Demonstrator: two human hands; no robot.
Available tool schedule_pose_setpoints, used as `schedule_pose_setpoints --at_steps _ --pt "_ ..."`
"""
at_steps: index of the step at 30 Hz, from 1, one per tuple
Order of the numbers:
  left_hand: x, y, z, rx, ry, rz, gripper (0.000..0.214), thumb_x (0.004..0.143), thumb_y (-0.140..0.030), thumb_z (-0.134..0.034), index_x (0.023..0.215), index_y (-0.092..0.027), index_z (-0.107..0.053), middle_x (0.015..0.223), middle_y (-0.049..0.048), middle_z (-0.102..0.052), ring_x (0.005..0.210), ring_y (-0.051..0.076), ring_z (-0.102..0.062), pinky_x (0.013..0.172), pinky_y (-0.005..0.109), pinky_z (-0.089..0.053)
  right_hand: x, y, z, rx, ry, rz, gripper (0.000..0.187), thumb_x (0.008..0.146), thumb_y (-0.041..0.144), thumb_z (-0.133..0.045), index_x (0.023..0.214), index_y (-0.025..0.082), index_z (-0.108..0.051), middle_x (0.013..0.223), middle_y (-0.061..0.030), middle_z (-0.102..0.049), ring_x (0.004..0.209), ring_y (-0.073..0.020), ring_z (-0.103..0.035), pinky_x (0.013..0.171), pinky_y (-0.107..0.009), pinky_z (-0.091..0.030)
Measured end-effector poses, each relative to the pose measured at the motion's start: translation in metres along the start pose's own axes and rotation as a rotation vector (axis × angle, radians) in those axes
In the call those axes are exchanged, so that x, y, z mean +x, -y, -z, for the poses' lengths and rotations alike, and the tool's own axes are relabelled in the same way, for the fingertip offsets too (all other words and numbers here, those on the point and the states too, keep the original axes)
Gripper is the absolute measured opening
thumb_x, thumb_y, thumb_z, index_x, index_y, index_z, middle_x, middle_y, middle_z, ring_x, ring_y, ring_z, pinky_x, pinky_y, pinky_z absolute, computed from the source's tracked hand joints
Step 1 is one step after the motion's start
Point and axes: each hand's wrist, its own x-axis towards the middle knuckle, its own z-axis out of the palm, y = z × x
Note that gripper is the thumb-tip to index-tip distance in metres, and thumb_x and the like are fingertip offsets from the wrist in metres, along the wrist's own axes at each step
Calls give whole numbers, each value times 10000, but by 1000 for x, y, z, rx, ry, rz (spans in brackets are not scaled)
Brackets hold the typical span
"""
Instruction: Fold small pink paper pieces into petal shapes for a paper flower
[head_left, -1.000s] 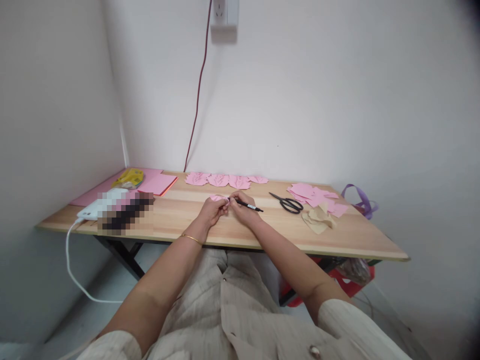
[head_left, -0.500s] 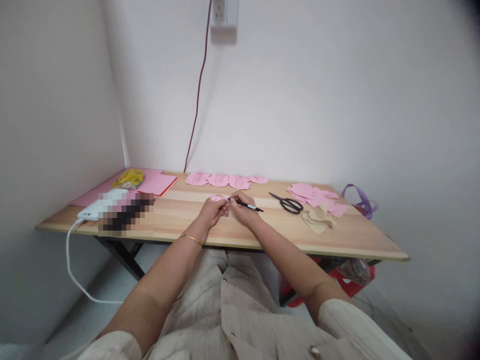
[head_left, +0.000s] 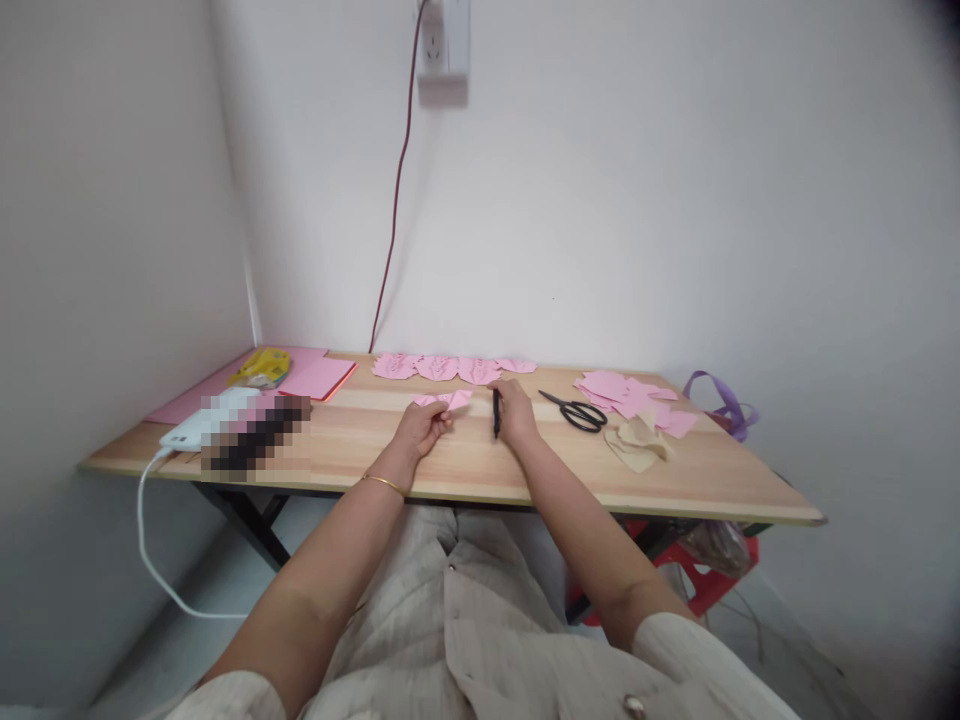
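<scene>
My left hand (head_left: 421, 426) is closed on a small folded pink paper piece (head_left: 448, 400) at the middle of the wooden table (head_left: 480, 465). My right hand (head_left: 514, 413) sits just to its right and holds a black pen (head_left: 496, 411), which points up and away from me. The two hands are a short gap apart. A row of several finished pink folded pieces (head_left: 450, 367) lies along the table's far edge behind both hands.
Black scissors (head_left: 578, 410) lie right of my right hand, beside a heap of pink paper squares (head_left: 628, 392) and crumpled tan paper (head_left: 636, 443). Pink sheets (head_left: 319, 377), a yellow item (head_left: 262, 366) and a white device (head_left: 196, 425) with a cable occupy the left end. A purple ribbon (head_left: 721, 401) hangs at the right.
My right hand has drawn away to the right from the pink piece, and the pen has swung from pointing right to pointing away. My left hand keeps the pink piece.
</scene>
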Motion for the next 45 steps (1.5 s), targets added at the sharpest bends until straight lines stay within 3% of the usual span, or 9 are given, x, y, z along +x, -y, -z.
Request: schedule_pose_setpoints --at_steps 5,7,11,14,16,24,31,38,45 --pt "2 0 5 15 -12 -2 225 577 -148 -708 629 -154 -490 551 -55 -478 511 60 -460 502 190 -414 2 -15 3 -315 123 -107 333 759 83 -446 953 188 -695 923 -94 -581 860 -212 -535 818 -334 -394" --pt "2 0 5 28 -33 -13 231 583 -157 -709 610 -156 -480 541 -54 -472 515 62 -462 512 191 -422 2 -15 4 -372 79 -190 352 747 67 -462 971 195 -702 948 -106 -583 906 -225 -529 843 -348 -383" --pt "2 2 5 53 -41 -27 231 579 -175 -729 597 -151 -500 547 -41 -489 530 73 -475 535 204 -447 3 -3 0 -35 -76 -149 326 844 205 -444 1107 175 -635 1051 -112 -597 986 -216 -537 875 -339 -411" --pt "1 3 4 98 -7 -27 209 574 -184 -744 615 -146 -543 568 -28 -514 545 85 -497 562 222 -475 1 10 -10 375 38 -151 410 857 387 -471 1203 178 -544 1036 -84 -624 895 -170 -587 792 -293 -464" --pt "0 3 2 129 25 -19 202 570 -188 -756 634 -142 -570 575 -22 -529 541 88 -504 562 227 -483 -1 16 -16 463 135 -176 463 787 418 -571 1183 178 -548 958 -57 -637 813 -148 -593 743 -270 -472" --pt "3 2 3 46 -18 -28 255 571 -178 -794 709 -119 -587 607 -25 -547 540 72 -516 549 213 -509 -3 15 -17 516 156 -340 341 707 388 -643 964 164 -642 625 18 -586 603 -133 -586 576 -236 -454" --pt "7 1 5 -60 -116 -83 208 676 -216 -733 765 -130 -565 602 -25 -556 511 79 -539 537 238 -525 0 12 -20 605 157 -464 246 803 321 -558 997 182 -618 663 -18 -665 611 -146 -648 536 -229 -492" --pt "8 1 8 -103 -185 -182 252 605 -200 -771 684 -143 -538 552 -53 -505 476 60 -488 464 181 -444 -1 14 -18 562 167 -450 194 842 291 -516 959 175 -620 597 -9 -650 514 -109 -596 499 -196 -455" --pt "12 -2 14 -276 -275 -172 239 706 -294 -728 709 -148 -538 607 -16 -562 488 54 -508 493 177 -432 0 10 -12 497 127 -464 232 836 304 -498 982 169 -616 608 -7 -640 496 -101 -568 463 -183 -405"
